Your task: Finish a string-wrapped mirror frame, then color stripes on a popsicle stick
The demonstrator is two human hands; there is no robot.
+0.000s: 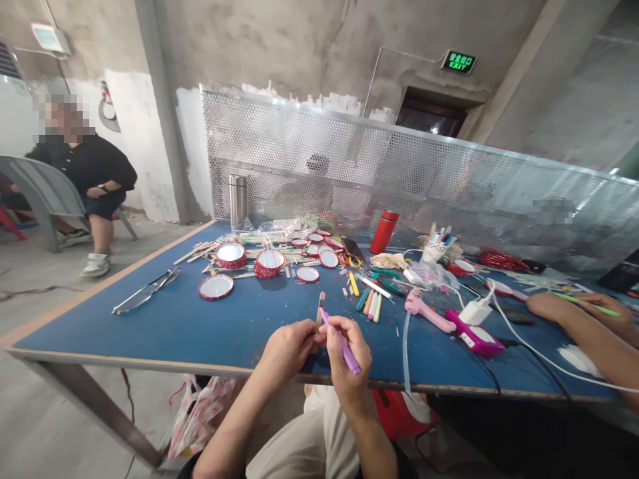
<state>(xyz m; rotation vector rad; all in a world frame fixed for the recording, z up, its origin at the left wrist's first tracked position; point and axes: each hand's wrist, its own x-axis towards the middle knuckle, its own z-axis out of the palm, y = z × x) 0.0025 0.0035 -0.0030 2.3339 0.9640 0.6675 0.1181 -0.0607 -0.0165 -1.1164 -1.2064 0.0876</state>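
My left hand [292, 346] is closed around the lower end of a flat wooden craft stick [320, 305], which stands nearly upright just above the table's front edge. The stick's top end looks pinkish, with a small dark green patch below it. In my right hand [352, 362], held like a pen, is a purple marker [345, 346]. Its tip meets the stick's side, or is very close to it. Both hands are near each other, and the fingers partly hide the stick's lower end. Several loose markers [372, 305] lie beyond my right hand.
Red-rimmed round discs [216, 286] and scattered wooden sticks spread across the blue table [164, 332]. Eyeglasses [147, 291] lie left. A pink glue gun [426, 311], magenta power strip [474, 334] and cables are right. A red bottle [384, 231] stands behind; a co-worker's hands [564, 309] are far right.
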